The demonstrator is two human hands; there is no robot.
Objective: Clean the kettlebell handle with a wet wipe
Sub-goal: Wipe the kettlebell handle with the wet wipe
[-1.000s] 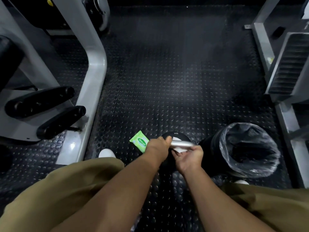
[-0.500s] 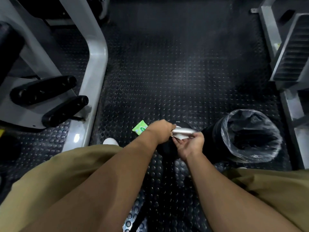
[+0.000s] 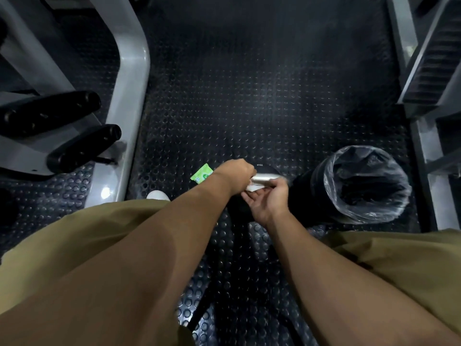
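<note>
1. Head view: the black round kettlebell (image 3: 265,168) stands on the dark studded rubber floor (image 3: 249,96), between a green wipe packet (image 3: 200,174) and a black lined bin (image 3: 366,186).
2. The left hand (image 3: 234,174) closes its grip round the silver metal handle (image 3: 265,176).
3. The right hand (image 3: 268,199), palm up, curls its blurred grip on the white wet wipe (image 3: 254,188) under the handle.

Both forearms reach down and forward, hands almost touching. Left hand (image 3: 234,174) is fisted knuckles-up round the handle (image 3: 265,176). Right hand (image 3: 268,199) sits palm-up, fingers curling upward, grip too blurry to call.
</note>
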